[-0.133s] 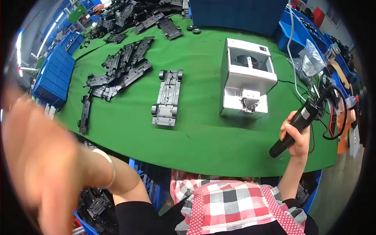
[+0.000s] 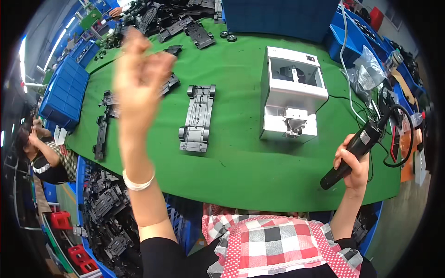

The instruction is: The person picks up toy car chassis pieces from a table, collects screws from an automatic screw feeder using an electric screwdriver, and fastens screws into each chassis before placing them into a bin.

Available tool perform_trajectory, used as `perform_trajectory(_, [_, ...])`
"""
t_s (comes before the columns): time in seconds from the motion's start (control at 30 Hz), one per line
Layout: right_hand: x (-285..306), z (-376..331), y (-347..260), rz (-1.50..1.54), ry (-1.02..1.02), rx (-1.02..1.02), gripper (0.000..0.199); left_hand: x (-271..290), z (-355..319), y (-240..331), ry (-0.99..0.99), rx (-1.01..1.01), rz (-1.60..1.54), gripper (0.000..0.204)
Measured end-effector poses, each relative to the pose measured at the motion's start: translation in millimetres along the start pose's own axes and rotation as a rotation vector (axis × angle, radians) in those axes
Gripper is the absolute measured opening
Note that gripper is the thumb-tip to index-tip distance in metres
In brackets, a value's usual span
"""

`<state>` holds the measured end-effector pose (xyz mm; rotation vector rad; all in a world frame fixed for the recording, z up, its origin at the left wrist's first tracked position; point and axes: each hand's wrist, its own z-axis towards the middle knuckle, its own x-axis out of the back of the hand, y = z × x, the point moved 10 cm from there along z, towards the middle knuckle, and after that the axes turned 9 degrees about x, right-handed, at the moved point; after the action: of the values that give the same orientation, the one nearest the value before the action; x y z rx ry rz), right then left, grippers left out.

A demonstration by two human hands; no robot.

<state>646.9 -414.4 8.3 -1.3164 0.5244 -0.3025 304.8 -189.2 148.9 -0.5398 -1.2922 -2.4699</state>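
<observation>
My left hand is raised in the air above the green table, blurred by motion, fingers loosely curled with nothing visible in them; a white bracelet sits on its wrist. My right hand grips a black electric screwdriver at the table's right front edge, its cable trailing to the right. A grey toy-car chassis lies flat in the middle of the table, between my two hands. A white box-shaped machine stands to the right of the chassis.
Several black plastic chassis parts lie along the left and far side of the table. Blue bins stand at left, a large blue box at the back, blue trays with bags at right. Another person sits at the left.
My left hand has swung up from the lower left, close to the camera, to above the table's left half. The right hand with the screwdriver has stayed put.
</observation>
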Motion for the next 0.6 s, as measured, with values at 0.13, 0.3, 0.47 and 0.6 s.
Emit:
perform_trajectory(0.13, [-5, -2, 3, -0.004, -0.021, -0.020, 0.026, -82, -48, -144, -0.375, 0.430, 0.766, 0.120])
perform_trajectory(0.3, [-11, -2, 4, -0.011, -0.022, -0.021, 0.025, -94, -83, -183, -0.388, 0.891, -0.132, 0.075])
perform_trajectory(0.47, [-15, 8, -7, 0.240, 0.025, 0.125, 0.018, -119, -129, -91, -0.471, 0.974, -1.918, 0.065])
perform_trajectory(0.6, [-38, 24, -25, 0.464, -0.043, 0.192, 0.019, -134, -164, -79, -0.445, 1.113, -2.201, 0.062])
